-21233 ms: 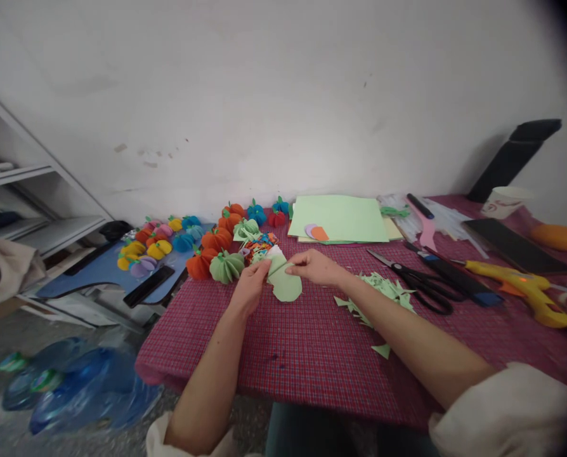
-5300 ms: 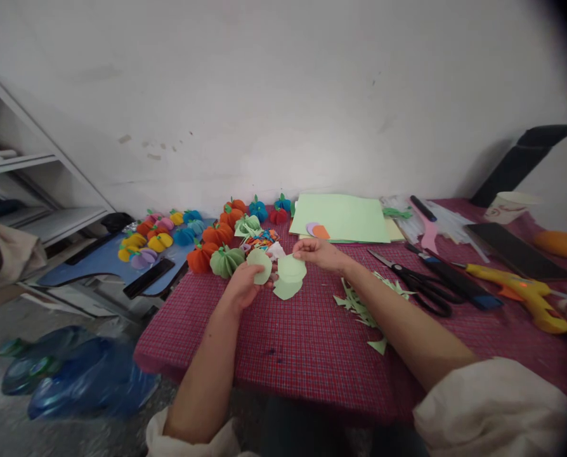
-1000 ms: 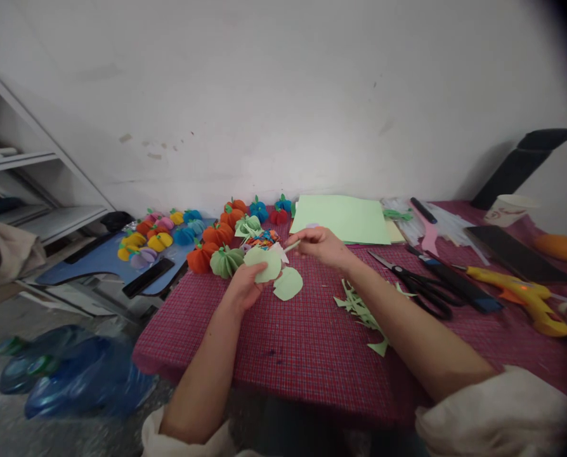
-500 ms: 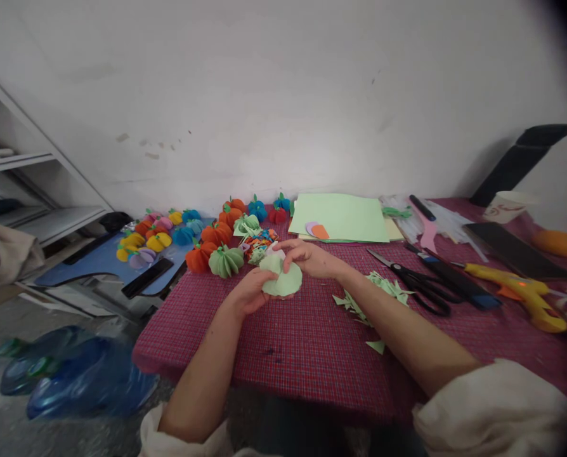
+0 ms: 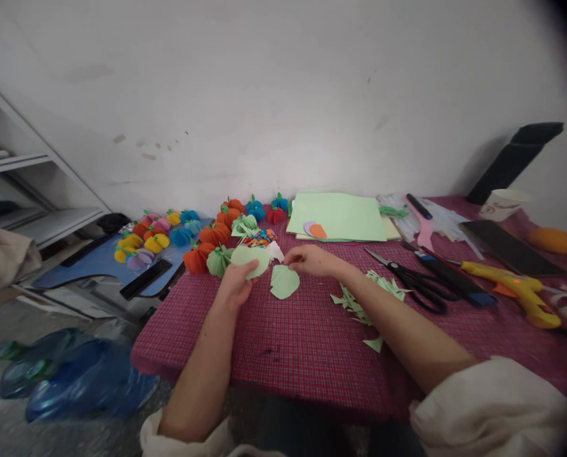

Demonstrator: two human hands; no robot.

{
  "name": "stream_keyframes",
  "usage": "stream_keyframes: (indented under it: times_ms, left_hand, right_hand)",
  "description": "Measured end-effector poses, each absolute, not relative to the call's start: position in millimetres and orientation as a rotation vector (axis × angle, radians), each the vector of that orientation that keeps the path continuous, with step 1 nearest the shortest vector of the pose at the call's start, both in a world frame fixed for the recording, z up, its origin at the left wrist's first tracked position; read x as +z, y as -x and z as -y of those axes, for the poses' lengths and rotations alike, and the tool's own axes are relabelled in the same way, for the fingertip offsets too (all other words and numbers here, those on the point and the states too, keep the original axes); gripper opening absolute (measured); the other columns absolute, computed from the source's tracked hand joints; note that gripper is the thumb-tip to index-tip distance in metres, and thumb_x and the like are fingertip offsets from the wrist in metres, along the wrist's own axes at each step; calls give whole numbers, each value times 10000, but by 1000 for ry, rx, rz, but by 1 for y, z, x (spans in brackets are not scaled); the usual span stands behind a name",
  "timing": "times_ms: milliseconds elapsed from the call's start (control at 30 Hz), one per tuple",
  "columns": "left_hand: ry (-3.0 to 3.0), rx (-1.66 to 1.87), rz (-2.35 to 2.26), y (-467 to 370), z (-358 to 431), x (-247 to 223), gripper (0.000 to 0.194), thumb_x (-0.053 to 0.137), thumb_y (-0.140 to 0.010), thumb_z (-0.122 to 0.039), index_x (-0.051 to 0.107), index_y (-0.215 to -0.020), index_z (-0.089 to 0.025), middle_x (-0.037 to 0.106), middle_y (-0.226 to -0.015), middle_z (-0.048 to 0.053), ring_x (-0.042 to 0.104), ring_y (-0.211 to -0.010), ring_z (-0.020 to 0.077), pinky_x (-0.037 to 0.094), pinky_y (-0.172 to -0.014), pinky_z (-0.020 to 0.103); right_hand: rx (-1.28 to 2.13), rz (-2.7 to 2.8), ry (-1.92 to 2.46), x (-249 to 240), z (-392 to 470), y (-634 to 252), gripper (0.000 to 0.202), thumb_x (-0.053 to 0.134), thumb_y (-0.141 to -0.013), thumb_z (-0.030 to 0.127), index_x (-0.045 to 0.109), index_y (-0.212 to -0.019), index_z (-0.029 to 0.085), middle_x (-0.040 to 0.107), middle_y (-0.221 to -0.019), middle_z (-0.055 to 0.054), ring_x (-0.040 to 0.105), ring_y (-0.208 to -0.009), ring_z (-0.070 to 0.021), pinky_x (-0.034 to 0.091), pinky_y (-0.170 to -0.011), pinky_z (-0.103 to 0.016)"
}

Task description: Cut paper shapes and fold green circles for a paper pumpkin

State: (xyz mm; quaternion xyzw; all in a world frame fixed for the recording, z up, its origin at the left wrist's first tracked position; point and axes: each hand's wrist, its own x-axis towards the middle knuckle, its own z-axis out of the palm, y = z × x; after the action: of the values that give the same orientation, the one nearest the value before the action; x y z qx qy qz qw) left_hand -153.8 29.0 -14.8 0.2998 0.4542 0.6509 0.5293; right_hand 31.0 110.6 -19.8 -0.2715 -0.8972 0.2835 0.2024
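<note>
Head view: left hand (image 5: 236, 282) holds green paper disc (image 5: 249, 259) (right hand (image 5: 307, 260) beside).

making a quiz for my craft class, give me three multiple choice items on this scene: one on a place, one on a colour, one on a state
1. Where do the scissors lie?
A. on the table, right of the right hand
B. on the shelf
C. on the floor

2. What colour is the cutout in the left hand?
A. blue
B. light green
C. orange

3. How are the scissors?
A. held
B. shut
C. lying open

Key: 1 A, they rest on the red cloth beyond the right hand. 2 B, pale green paper. 3 C, blades spread, no hand on them.
</note>
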Motion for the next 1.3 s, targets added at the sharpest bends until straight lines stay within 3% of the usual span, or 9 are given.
stream_keyframes:
  times_ms: [200,433,633,867,1100,1300]
  left_hand:
    - [-676,1579,-1087,154,-31,-15,356,676,-565,-65,592,-902,-144,667,-897,55,624,-785,190,524,-683,325]
    - [-700,1560,-1099,153,-29,-15,355,682,-566,-92,598,-909,-132,667,-897,69,629,-775,186,520,-669,303]
    - [-724,1548,-1076,154,-30,-18,354,696,-558,-96,601,-897,-133,671,-899,75,626,-779,193,521,-666,300]
    - [-724,1557,-1097,154,-31,-19,353,697,-554,-89,607,-893,-123,667,-893,71,625,-744,177,524,-649,295]
    - [-737,1518,-1112,151,-29,-16,345,693,-566,-117,611,-901,-120,665,-891,70,622,-742,180,511,-656,311]
    - [-869,1292,-1075,142,-23,-18,324,680,-611,-223,631,-913,-118,673,-861,83,617,-688,170,480,-605,282]
  right_hand:
    - [550,2759,746,-37,-112,-26,324,621,-685,201,641,-1007,163,611,-977,-102,558,-868,-207,393,-765,-283]
    - [542,2788,750,-42,-117,-28,358,629,-682,214,624,-1037,167,579,-997,-103,551,-868,-206,395,-763,-281]
    - [641,2722,758,-45,-119,-29,282,646,-652,191,652,-932,155,575,-938,-89,539,-822,-189,394,-735,-270]
    - [820,2610,725,-46,-123,-36,145,530,-735,153,640,-828,148,614,-805,-37,545,-732,-139,408,-673,-239]
    - [1042,2476,624,-14,-124,-51,175,458,-797,230,577,-891,143,601,-757,-7,539,-673,-104,425,-618,-221]
    - [1222,2197,536,-4,-107,-31,208,559,-746,319,569,-874,155,583,-702,6,522,-625,-99,407,-574,-212]
